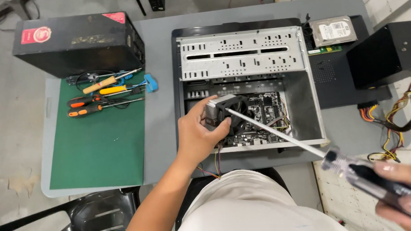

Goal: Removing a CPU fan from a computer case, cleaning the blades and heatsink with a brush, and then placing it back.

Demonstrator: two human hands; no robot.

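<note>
Right grip (403, 190) blurred, partly cropped

Brightness: the scene was evenly and brightly lit, with soft daylight-like light from above.
Shadows: faint and short; the deepest lay inside the open computer case (248, 86) and under the desk (156, 53).
Glare: a pale sheen sat on the metal drive cage (242, 54) and the screwdriver (280, 135) shaft.
Blur: the right hand (403, 192) at the lower right edge was smeared and out of focus.
Sharpness: the left hand (197, 134) was clear.
Distortion: the desk edges bowed slightly.
</note>
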